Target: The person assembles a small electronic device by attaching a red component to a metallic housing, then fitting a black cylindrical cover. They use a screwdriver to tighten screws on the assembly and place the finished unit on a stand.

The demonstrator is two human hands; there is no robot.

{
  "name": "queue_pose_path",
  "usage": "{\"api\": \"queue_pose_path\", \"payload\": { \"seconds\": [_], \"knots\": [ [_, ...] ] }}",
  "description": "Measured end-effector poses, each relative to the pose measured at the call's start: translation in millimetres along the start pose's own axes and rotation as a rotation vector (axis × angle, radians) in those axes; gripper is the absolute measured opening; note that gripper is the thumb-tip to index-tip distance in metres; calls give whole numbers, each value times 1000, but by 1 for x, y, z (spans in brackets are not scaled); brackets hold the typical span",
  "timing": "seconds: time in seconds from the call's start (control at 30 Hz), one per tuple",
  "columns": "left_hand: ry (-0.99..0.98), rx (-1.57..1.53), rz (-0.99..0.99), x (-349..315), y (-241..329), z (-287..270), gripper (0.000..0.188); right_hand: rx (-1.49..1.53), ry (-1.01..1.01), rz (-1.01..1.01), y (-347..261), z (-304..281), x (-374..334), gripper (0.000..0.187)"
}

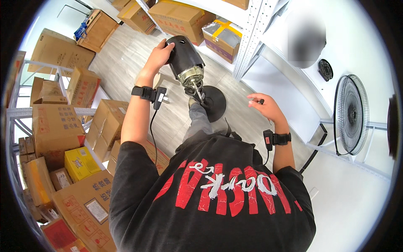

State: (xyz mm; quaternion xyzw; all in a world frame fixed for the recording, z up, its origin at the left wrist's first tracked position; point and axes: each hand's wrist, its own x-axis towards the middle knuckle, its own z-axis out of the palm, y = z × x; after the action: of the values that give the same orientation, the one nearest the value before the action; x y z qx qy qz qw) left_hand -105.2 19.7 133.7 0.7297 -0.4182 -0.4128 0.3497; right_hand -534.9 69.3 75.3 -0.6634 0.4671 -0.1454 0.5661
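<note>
My left hand (pixel 160 55) grips the side of a black fan motor housing (pixel 183 51), fingers and thumb wrapped on its upper end. The housing is tilted, and a bare metal motor (pixel 191 77) with a thin shaft shows at its lower end. Below it, a round black fan base (pixel 215 104) rests on the floor by my foot. My right hand (pixel 268 108) is raised to the right of the fan, apart from it. Its fingers are closed on a slim tool with a black end (pixel 261 101); most of the tool is hidden by the hand.
A wire fan grille (pixel 351 114) leans on the white shelf at right, near a small black part (pixel 325 69). Cardboard boxes (pixel 58 126) crowd the left shelves, with a yellow box (pixel 82 163) among them. More boxes (pixel 180 19) stand at the far shelf. Cables hang from both wrist straps.
</note>
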Motion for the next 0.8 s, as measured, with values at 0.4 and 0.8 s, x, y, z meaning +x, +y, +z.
{"api": "queue_pose_path", "payload": {
  "seconds": [0.4, 0.8],
  "knots": [
    [-7, 119, 216, 11, 9, 35, 109, 32, -16, 7, -7, 11, 3, 28],
    [231, 314, 197, 10, -6, 0, 99, 34, 15, 79, -12, 8, -8, 29]
  ]
}}
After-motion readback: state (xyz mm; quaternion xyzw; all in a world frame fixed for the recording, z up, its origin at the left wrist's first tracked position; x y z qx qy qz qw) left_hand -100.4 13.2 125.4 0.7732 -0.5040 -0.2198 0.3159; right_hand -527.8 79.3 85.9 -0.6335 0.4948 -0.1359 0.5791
